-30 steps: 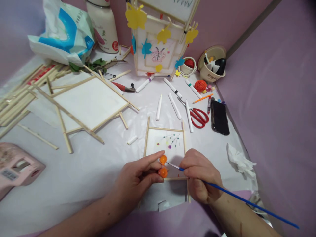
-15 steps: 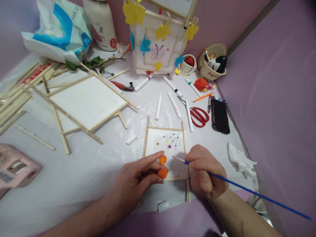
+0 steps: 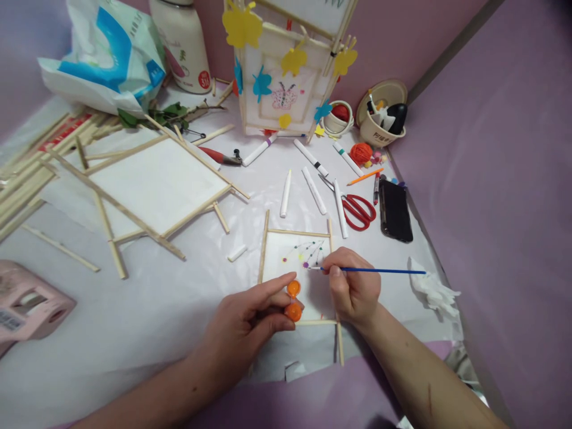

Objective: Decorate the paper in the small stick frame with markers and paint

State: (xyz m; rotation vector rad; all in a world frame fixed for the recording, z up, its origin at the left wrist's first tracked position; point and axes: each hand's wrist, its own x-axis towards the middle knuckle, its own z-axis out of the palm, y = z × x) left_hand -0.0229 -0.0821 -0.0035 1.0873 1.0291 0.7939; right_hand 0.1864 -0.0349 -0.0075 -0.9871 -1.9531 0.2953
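On the bench, far left, lies a pink plastic box (image 3: 31, 307); its label is too small to read. The left hand (image 3: 243, 325) pinches two small orange paint pots (image 3: 294, 301) between closed fingers, over the small stick-framed paper panel (image 3: 286, 250). The right hand (image 3: 353, 289) grips a thin blue paintbrush (image 3: 379, 271), its tip on the painted dots. The cream bottle (image 3: 185, 44) behind shows "316".

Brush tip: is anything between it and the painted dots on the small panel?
Nothing visible. The right hand holds the brush with its tip right at the dots on the panel. The left hand and orange paint pots sit lower, off that line.
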